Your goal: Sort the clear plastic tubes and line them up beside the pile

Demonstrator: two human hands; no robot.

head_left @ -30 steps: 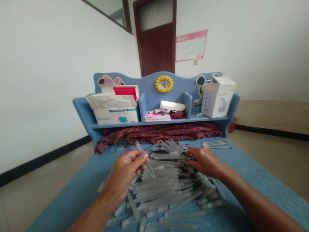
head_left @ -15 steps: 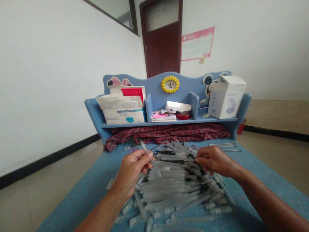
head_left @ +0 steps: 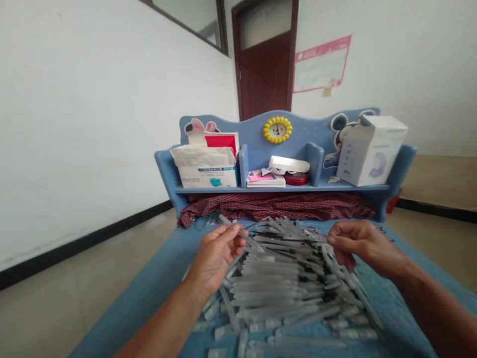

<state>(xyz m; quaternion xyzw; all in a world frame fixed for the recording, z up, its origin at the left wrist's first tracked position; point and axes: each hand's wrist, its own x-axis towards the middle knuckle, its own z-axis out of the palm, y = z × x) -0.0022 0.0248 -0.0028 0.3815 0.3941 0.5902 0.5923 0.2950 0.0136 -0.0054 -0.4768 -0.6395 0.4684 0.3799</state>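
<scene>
My left hand [head_left: 221, 251] pinches a clear plastic pen barrel [head_left: 250, 240] between thumb and fingers, tilted with its lower end to the right. In my right hand [head_left: 359, 243], thumb and forefinger close on a thin dark pen refill [head_left: 303, 241], which points left toward the barrel. A gap separates the refill from the barrel. Below both hands lies a wide heap of translucent pen barrels [head_left: 268, 283], many stacked side by side. Dark-tipped pieces [head_left: 309, 271] are mixed in at its right side; their exact shape is blurred.
The pile covers the middle of a blue table [head_left: 156, 293]. Behind it lies a bunched red checked cloth [head_left: 276, 206] under a blue shelf [head_left: 316, 188]. On the shelf stand a mask box [head_left: 206, 176], a white carton [head_left: 368, 154] and a stack of papers [head_left: 264, 182].
My right hand has moved right, away from the heap, and the refill now shows stretched out from its fingers. The barrel in my left hand lies flatter. The whole view has shifted slightly.
</scene>
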